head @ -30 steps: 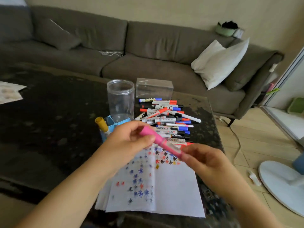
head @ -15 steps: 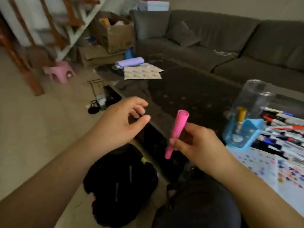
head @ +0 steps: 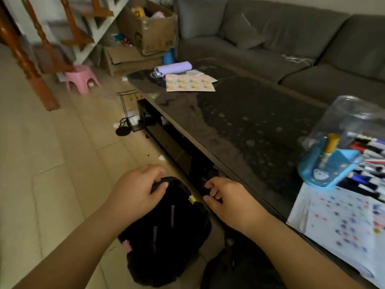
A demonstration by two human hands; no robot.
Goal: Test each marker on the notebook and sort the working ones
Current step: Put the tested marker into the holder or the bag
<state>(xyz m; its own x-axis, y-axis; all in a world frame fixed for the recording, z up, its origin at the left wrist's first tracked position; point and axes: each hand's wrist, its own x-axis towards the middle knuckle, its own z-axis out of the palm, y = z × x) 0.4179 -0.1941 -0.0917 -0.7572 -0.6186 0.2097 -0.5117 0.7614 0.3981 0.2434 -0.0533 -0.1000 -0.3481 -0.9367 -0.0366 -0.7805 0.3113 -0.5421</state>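
Down on the floor by the table's near edge lies a black bag (head: 166,236). My left hand (head: 135,192) grips its top rim. My right hand (head: 229,203) hovers just right of the opening, fingers loosely curled and holding nothing. Pink marker shapes (head: 173,213) show blurred inside the bag. At the right edge of the dark table (head: 250,113) lies the open notebook (head: 337,222) with coloured test marks. Behind it is a pile of markers (head: 366,161). A blue holder (head: 325,170) carries one yellow-capped marker (head: 330,144).
A clear jar (head: 350,117) stands behind the blue holder. Patterned paper (head: 189,83) and a lilac roll (head: 175,66) lie at the table's far end. A grey sofa (head: 270,38) runs behind. On the tiled floor are a pink stool (head: 81,78), cardboard boxes (head: 150,32) and stairs.
I have turned from the table down to the floor. The pink marker has left my right hand. My left hand has dropped and taken hold of the black bag's rim.
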